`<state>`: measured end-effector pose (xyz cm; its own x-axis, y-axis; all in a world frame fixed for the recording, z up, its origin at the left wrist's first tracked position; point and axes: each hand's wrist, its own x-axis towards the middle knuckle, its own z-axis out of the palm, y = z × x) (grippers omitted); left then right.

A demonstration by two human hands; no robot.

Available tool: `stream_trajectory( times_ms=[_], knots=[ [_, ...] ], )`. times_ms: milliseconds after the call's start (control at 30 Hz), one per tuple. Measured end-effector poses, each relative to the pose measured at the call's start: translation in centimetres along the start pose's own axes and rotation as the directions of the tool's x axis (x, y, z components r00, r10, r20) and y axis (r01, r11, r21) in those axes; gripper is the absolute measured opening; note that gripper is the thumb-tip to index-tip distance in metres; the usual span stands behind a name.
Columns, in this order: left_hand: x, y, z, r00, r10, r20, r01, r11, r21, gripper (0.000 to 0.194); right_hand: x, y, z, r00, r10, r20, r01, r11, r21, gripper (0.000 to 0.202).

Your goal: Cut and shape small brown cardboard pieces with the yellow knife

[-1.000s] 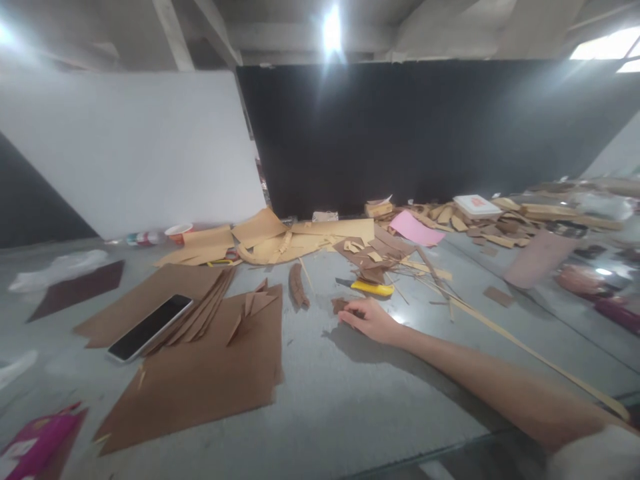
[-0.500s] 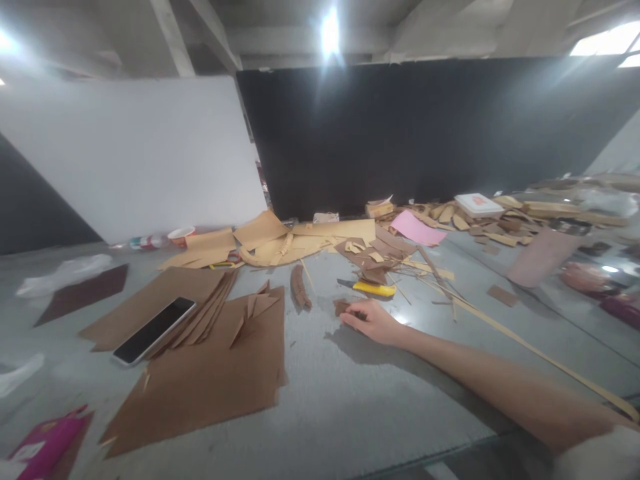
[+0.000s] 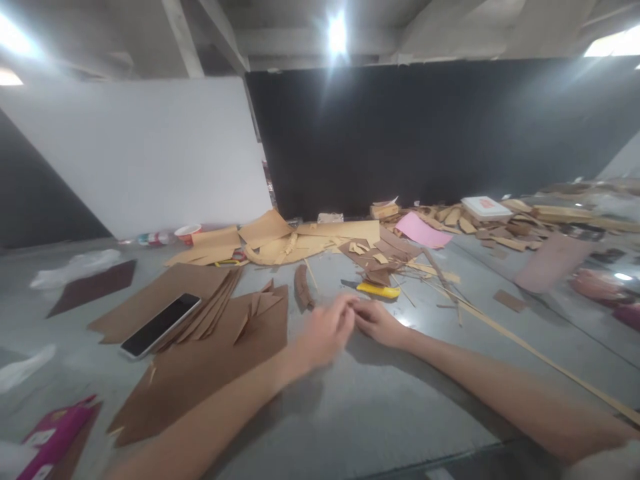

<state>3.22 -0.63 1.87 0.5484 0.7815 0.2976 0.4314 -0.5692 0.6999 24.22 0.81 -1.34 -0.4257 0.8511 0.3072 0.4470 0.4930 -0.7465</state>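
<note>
My left hand (image 3: pixel 330 327) and my right hand (image 3: pixel 379 323) meet at the fingertips over the middle of the table. The right hand's fingers are closed in a pinch; the small brown cardboard piece seen in them earlier is now hidden behind the fingers. The left hand is somewhat blurred, its fingers curled together, and what it grips cannot be made out. Just beyond the hands lies a yellow utility knife (image 3: pixel 379 291) with its blade out to the left. A curved brown cardboard strip (image 3: pixel 303 287) rests beside the left hand's far side.
Brown cardboard sheets (image 3: pixel 210 373) are stacked at left, with a phone (image 3: pixel 161 325) on them. Tan sheets (image 3: pixel 265 237), a pink sheet (image 3: pixel 423 230) and scraps lie along the back. A long tan strip (image 3: pixel 545 360) runs beside my right forearm. A magenta packet (image 3: pixel 57 437) sits front left.
My left hand has come in from the lower left and joined the right hand at its fingertips. The right hand has stayed nearly in place; the view has shifted slightly.
</note>
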Motion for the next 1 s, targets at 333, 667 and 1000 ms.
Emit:
stream_trajectory(
  times_ms=[333, 667, 1000],
  knots=[
    [4.5, -6.7, 0.9, 0.953, -0.203, -0.226, 0.182, 0.977, -0.112, 0.039, 5.9, 1.5, 0.0, 0.999, -0.008, -0.044, 0.003, 0.994, -0.106, 0.029],
    [4.0, -7.9, 0.7, 0.929, -0.268, -0.254, 0.207, 0.947, -0.244, 0.046, 6.3, 1.8, 1.0, 0.992, -0.115, 0.043, 0.117, 0.992, -0.046, 0.037],
    [4.0, -8.2, 0.3, 0.930, -0.261, -0.260, 0.211, 0.956, -0.203, 0.050, 6.6, 2.6, 1.3, 0.995, -0.095, 0.018, 0.095, 0.994, -0.053, 0.038]
  ],
)
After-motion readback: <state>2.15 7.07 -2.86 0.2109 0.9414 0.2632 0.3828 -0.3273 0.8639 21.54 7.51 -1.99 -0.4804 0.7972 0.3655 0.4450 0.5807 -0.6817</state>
